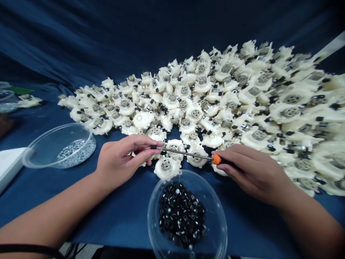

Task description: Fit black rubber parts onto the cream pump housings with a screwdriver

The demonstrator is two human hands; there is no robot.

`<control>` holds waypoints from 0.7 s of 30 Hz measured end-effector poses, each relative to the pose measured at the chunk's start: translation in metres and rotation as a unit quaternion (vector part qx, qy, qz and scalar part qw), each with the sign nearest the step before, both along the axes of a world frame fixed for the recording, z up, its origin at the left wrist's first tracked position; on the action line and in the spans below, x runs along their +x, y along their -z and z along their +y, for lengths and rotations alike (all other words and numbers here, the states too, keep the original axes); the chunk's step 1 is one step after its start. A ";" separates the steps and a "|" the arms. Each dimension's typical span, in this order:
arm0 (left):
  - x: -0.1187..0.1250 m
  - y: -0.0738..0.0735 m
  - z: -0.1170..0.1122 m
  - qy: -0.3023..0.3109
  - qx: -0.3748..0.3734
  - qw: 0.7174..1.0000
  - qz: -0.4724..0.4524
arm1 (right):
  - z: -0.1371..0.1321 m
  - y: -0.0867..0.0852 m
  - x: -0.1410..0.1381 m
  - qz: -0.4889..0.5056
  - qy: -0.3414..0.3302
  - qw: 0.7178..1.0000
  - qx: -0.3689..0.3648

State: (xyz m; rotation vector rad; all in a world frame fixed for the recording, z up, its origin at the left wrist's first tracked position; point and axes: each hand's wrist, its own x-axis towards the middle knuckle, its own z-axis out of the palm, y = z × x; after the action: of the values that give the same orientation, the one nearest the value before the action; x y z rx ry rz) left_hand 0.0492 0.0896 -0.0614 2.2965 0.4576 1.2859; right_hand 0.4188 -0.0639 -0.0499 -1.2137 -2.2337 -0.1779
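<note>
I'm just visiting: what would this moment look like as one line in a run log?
left hand: pinches screwdriver shaft end | right hand: grips orange handle | nearby: bowl of black parts, white plastic housings

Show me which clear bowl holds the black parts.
The clear bowl at front centre; the other clear bowl, at left, holds small silver parts instead.

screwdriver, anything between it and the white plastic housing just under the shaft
Nothing visible stands between the orange-handled screwdriver and the white plastic housing just below its shaft. The only cover is at the tip end, where the fingers of the left hand close round it.
</note>
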 end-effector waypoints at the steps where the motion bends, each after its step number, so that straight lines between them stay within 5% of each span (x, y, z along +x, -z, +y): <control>1: 0.000 0.000 0.000 -0.001 0.003 1.000 0.001 | 0.000 -0.001 0.000 0.000 -0.002 1.000 -0.005; 21: -0.001 0.004 0.003 0.011 -0.004 1.000 0.004 | -0.003 0.006 -0.001 -0.001 -0.003 1.000 -0.011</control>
State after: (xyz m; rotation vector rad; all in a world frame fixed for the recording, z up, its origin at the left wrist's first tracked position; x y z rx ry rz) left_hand 0.0484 0.0924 -0.0652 2.2943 0.4379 1.2638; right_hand 0.4179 -0.0667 -0.0558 -1.2203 -2.2467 -0.1529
